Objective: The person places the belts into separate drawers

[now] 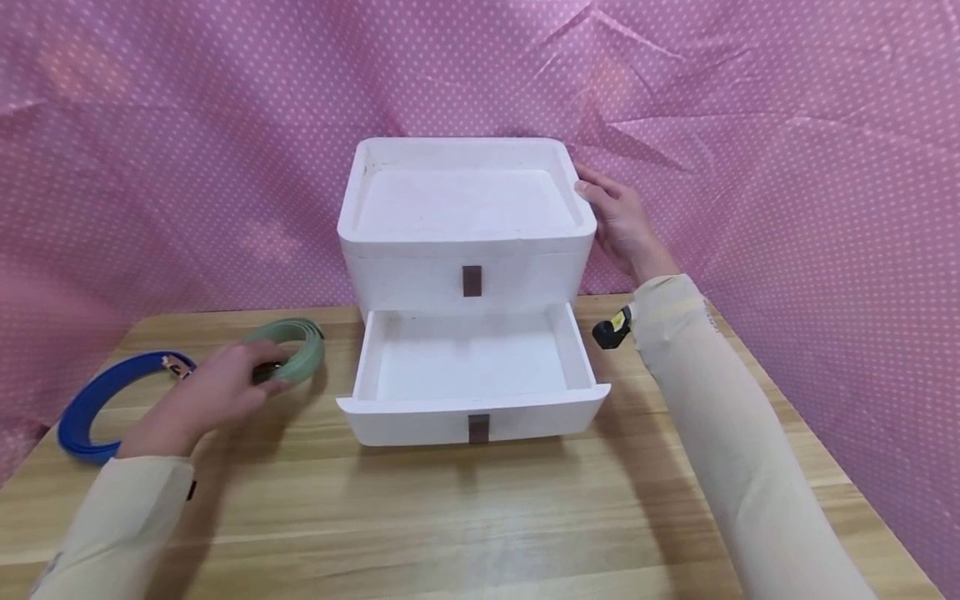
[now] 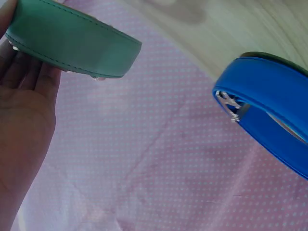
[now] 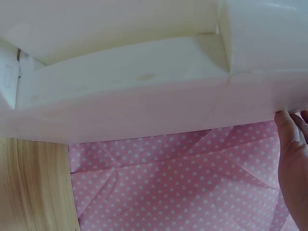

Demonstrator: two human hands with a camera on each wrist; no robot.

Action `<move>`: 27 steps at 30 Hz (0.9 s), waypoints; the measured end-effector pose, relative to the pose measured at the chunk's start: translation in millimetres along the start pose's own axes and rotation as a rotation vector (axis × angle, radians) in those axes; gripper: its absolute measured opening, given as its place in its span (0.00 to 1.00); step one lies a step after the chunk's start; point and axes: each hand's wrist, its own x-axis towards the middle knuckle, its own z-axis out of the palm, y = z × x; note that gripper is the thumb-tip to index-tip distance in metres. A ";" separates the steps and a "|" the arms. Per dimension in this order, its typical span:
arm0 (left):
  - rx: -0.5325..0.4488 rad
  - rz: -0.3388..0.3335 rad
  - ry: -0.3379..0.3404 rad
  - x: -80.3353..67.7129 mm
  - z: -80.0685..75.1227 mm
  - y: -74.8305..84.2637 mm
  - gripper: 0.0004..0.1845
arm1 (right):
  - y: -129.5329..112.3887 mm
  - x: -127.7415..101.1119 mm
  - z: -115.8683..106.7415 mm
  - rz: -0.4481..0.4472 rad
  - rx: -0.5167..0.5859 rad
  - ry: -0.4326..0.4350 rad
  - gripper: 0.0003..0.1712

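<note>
Wooden table: 2 belts, left fingers gripping green belt, right fingers flat against 2-drawer box.

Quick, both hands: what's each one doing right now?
Left hand: grips the coiled green belt on the table.
Right hand: open, fingers flat against the side of the white drawer box, holding nothing.

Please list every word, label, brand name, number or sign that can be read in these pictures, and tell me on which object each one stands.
There is no readable text in any view.
The white drawer box has only plain brown pull tabs.
The green belt and the blue belt show no marking.
The small yellow patch on the black device at the right wrist is too small to read.
</note>
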 end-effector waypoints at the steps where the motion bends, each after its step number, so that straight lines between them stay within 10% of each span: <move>1: 0.001 0.013 0.008 -1.5 -1.1 2.1 0.18 | 0.3 0.4 0.6 -0.006 0.003 -0.001 0.29; 27: 0.118 0.247 0.195 -24.5 -48.1 76.6 0.18 | -1.8 2.0 0.7 0.011 0.005 0.012 0.29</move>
